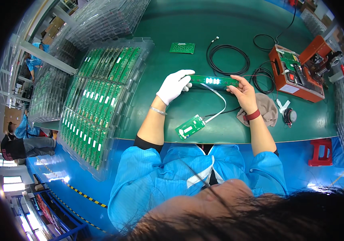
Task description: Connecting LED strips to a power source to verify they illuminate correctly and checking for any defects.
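Note:
Between my two hands I hold a long, narrow green circuit board with a lit white digit display near its middle. My left hand, in a white glove, pinches the board's left end. Bare, with a red band at the wrist, my right hand grips the right end between thumb and fingers. A white ribbon cable hangs from below the held board and curves down to a smaller green circuit board lying near the table's front edge.
Clear trays packed with green boards stand at the left, stacked trays behind. Another board lies farther back, near a coiled black cable. An orange test fixture stands at the right, with a brownish cloth closer to me.

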`<action>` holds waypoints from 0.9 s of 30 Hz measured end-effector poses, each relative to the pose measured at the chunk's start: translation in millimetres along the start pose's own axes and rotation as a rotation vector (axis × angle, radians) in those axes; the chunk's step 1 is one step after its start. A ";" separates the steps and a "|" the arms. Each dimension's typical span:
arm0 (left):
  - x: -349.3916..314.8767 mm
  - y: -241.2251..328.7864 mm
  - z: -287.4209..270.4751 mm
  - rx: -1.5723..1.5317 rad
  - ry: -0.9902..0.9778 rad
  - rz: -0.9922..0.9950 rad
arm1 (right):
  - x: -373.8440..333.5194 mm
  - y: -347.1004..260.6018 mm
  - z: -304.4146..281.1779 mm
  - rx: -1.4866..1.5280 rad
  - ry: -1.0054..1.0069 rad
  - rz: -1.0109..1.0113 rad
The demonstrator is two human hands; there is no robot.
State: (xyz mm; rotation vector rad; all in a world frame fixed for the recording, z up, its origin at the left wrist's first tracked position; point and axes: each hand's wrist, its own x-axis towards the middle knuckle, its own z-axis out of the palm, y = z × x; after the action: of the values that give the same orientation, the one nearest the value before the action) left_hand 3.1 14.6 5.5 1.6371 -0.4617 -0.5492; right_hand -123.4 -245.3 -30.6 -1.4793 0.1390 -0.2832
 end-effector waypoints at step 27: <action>-4.7 -2.9 -1.1 0.186 0.025 0.183 | 0.1 1.8 -4.2 -0.179 -0.003 -0.060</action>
State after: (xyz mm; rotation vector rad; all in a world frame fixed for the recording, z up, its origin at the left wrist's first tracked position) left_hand 0.0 18.6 3.1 1.7548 -0.6528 -0.3576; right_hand -124.2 -249.2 -32.8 -1.6630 0.1200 -0.3236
